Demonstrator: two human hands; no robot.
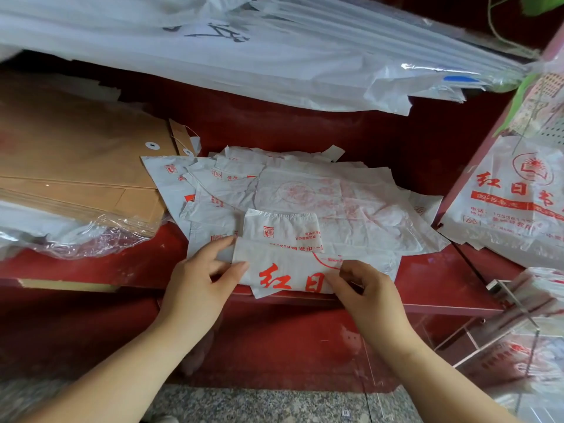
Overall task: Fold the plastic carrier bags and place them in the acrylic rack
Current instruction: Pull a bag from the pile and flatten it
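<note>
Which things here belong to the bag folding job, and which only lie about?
Job: half-folded bag, bag pile, acrylic rack, left hand, right hand.
Lying about: brown envelopes, wrapped white sheets.

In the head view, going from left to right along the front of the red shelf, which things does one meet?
stack of brown envelopes → left hand → folded carrier bag, held by both hands → right hand → acrylic rack
</note>
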